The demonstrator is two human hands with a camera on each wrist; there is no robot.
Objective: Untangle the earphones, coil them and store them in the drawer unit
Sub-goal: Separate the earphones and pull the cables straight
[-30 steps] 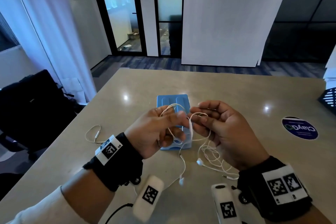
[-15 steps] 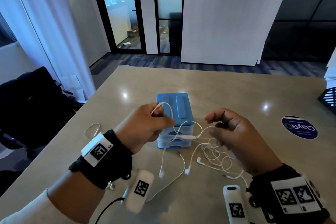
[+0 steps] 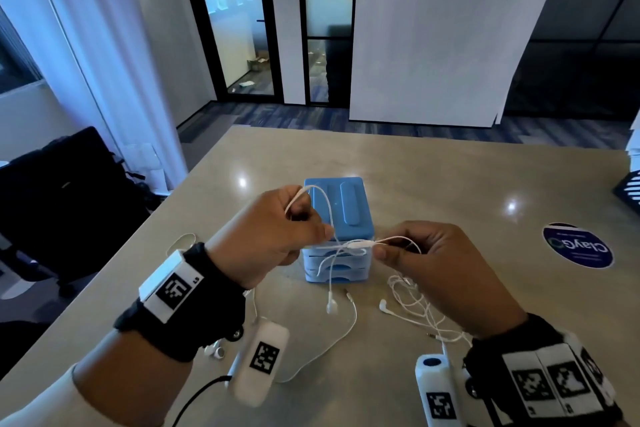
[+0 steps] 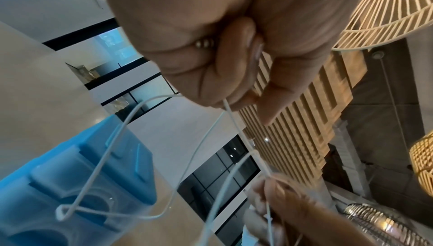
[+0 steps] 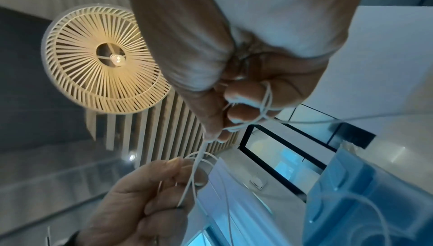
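Observation:
A white earphone cable (image 3: 349, 246) stretches between my two hands above the table, in front of the small blue drawer unit (image 3: 337, 215). My left hand (image 3: 298, 236) pinches the cable (image 4: 230, 113) with curled fingers, a loop arching over its knuckles. My right hand (image 3: 391, 248) pinches the cable (image 5: 199, 150) near its inline remote. An earbud (image 3: 331, 305) dangles from the stretched part. A tangled heap of white cable (image 3: 412, 302) with another earbud (image 3: 382, 305) lies on the table under my right hand. The drawers look closed.
More earbuds (image 3: 216, 352) lie near my left wrist, and another white cable loop (image 3: 180, 241) lies at the table's left edge. A round dark blue sticker (image 3: 576, 246) is at the right. A black mesh item (image 3: 630, 189) sits at the far right edge. A black chair (image 3: 59, 204) stands left.
My hands have pulled apart, drawing the cable taut between them. The left hand rose and moved left; the right hand moved right. One earbud now hangs free.

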